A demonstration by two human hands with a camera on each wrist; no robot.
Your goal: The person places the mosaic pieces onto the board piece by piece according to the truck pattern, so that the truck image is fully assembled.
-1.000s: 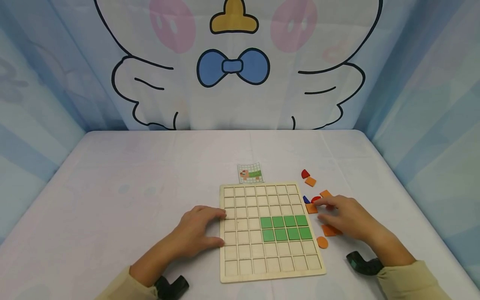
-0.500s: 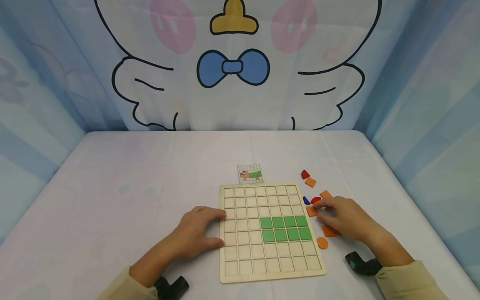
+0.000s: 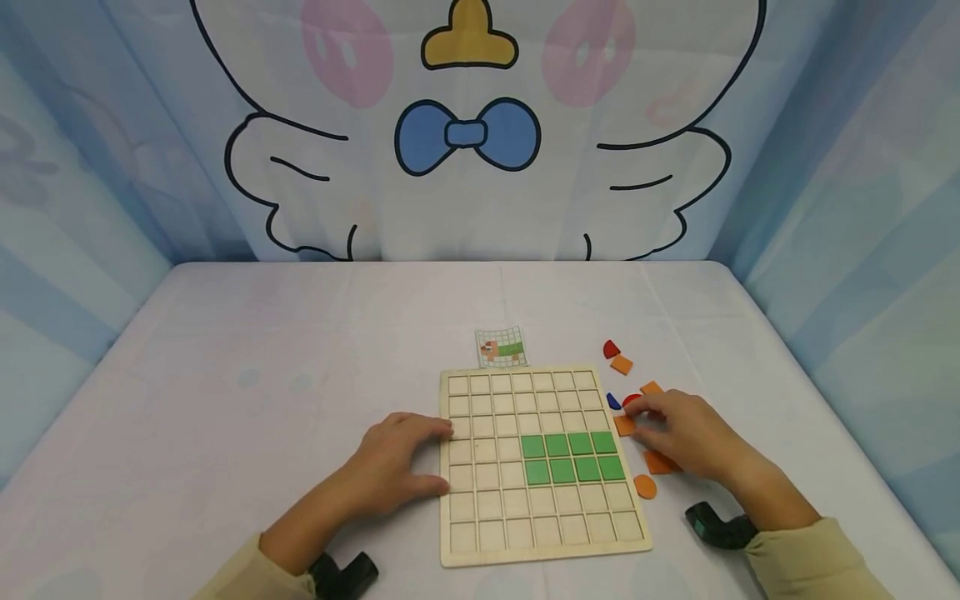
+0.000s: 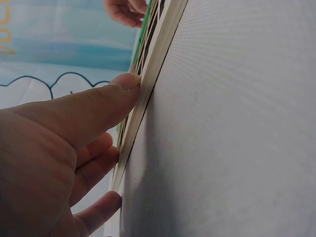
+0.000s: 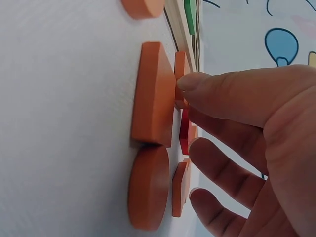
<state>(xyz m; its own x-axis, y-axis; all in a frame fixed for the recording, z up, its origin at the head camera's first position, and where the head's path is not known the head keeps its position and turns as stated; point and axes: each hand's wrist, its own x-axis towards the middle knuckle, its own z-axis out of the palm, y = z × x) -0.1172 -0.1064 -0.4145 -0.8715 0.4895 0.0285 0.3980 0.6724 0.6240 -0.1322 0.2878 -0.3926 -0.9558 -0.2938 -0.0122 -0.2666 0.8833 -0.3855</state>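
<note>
A wooden grid board [image 3: 487,504] lies on the table, with two rows of green square tiles [image 3: 556,444] set in its right part. My left hand [image 3: 390,462] rests along the board's left edge, thumb and fingertips spread apart; the left wrist view has the thumb [image 4: 111,96] against the board's side. Right of the board, my right hand [image 3: 693,433] pinches an orange square tile [image 3: 624,426] between thumb and index finger, low by the board's edge. In the right wrist view the thumb tip overlaps that orange square tile [image 5: 180,66], and the other fingers are loosely bent.
A small picture card [image 3: 502,347] stands behind the board. Beside my right hand lie an orange round tile [image 3: 645,487], more orange tiles [image 3: 657,462], a blue piece [image 3: 613,402] and a red piece [image 3: 632,400]. Farther back are another red piece [image 3: 611,349] and an orange square [image 3: 621,364].
The orange square tile at my right fingertips has shifted slightly toward me, and the right thumb and index finger have come in on it. My left hand and the board stay put.
</note>
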